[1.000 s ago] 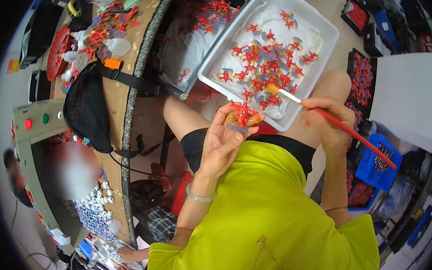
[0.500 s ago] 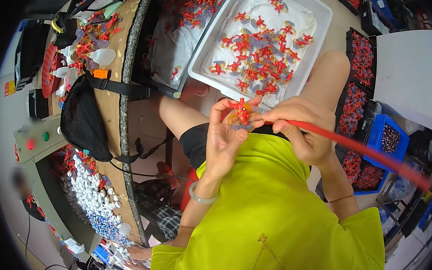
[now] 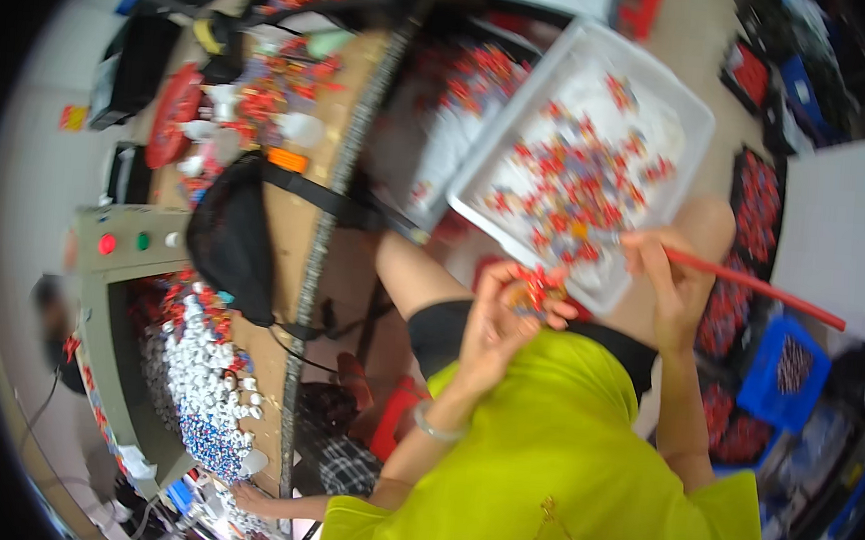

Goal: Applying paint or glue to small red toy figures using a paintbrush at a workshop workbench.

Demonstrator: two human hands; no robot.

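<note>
My left hand [image 3: 494, 324] is closed on a small red toy figure [image 3: 536, 287] with clear yellow and purplish parts, in front of my lap. To its right, my right hand [image 3: 674, 282] grips a long, thin red-handled tool [image 3: 772, 290] that looks like a paintbrush. The handle points off to the right, while its pale tip lies over the near right part of a white tray [image 3: 703, 154], apart from the figure in my left hand. Many similar figures [image 3: 569, 179] lie loosely on white lining in the tray. Blur hides the fine details.
Left of the tray stands a dark bin [image 3: 428, 184] with more figures. A workbench [image 3: 325, 162] carries a black mesh bag [image 3: 234, 236], a grey-green machine [image 3: 134, 239] and white pieces [image 3: 208, 355]. Filled black trays [image 3: 758, 208] and a blue crate [image 3: 791, 380] stand at right. Another person's hand [image 3: 251, 498] is at lower left.
The brush-like tool has moved off the held figure, and its tip is now over the tray. My left hand keeps the figure, its fingers curled more around it. The whole view has shifted.
</note>
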